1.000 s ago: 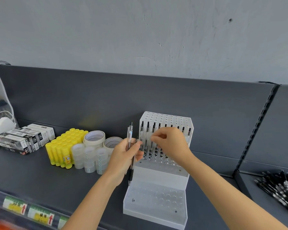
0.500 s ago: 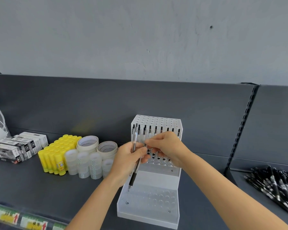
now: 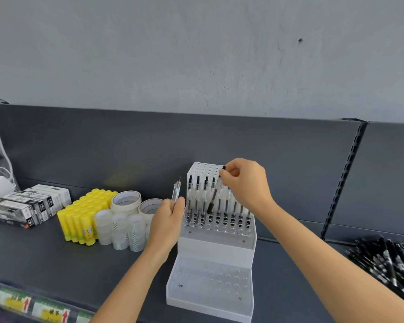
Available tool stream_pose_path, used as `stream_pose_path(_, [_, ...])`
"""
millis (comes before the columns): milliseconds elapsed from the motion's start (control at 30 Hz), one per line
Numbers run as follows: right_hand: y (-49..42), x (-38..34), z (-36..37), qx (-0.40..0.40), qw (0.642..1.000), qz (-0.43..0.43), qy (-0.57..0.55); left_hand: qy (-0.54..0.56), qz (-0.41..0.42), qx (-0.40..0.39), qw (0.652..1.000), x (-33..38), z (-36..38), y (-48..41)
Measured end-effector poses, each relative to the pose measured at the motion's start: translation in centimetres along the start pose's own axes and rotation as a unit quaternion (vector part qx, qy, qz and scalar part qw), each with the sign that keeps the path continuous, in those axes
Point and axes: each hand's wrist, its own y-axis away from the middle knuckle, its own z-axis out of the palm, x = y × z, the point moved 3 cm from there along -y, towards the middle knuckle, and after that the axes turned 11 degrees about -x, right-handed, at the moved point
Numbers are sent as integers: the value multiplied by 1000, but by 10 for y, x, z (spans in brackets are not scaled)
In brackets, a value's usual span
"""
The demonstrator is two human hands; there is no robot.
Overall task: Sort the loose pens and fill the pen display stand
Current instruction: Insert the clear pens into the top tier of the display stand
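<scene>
A white tiered pen stand (image 3: 216,247) is sitting on a dark grey shelf (image 3: 44,257), a little right of centre, with its lower front tier showing rows of vacant holes and its upper tier carrying a row of clear pens (image 3: 197,197) standing upright in the holes. The right hand (image 3: 244,180) is hovering over the top of the stand, its thumb and fingers pinched together on the upper end of a single pen (image 3: 216,191), which is hanging tilted with its dark tip pointing down toward the row of standing pens; whether that tip is already touching a hole cannot be told. The left hand (image 3: 169,219) is resting just beside the left wall of the stand, closed around a clear pen or two (image 3: 175,191) that are sticking upward out of the fist. To the left of that hand, rolls of pale tape (image 3: 126,201) are lying flat, with stacks of small clear tape rolls (image 3: 119,230) standing in front of them, and a block of yellow glue sticks (image 3: 84,214) is standing further left. Beyond those, near the left edge, black and white boxes (image 3: 27,205) are lying side by side. At the far right, well apart from the stand, a heap of loose black pens (image 3: 387,262) is lying on the neighbouring section of shelf. Yellow and green price labels (image 3: 30,307) are running along the front edge of the shelf.
</scene>
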Motion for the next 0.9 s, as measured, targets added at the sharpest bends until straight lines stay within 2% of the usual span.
stream_pose_path(100, [-4,2,8,-12,999,2,41,54,-6,0,999,-3,-1,0])
stream_pose_path(233, [-6,7,21,-34,995,7,91,38,-5,-22,999,-4,-2,1])
stream_pose_path(367, [-8,4,15,-11,998,1,58,37,4,-29,999,-4,-2,6])
stream_pose_path(500, [-15,3,13,1,996,-10,85,30,13,-22,999,-5,-2,6])
stream_pose_path(700, [-16,23,36,-61,992,22,108,25,28,-13,999,-7,1,4])
stream_pose_path(900, [-16,24,43,-73,992,27,95,17,19,-14,1000,-7,0,7])
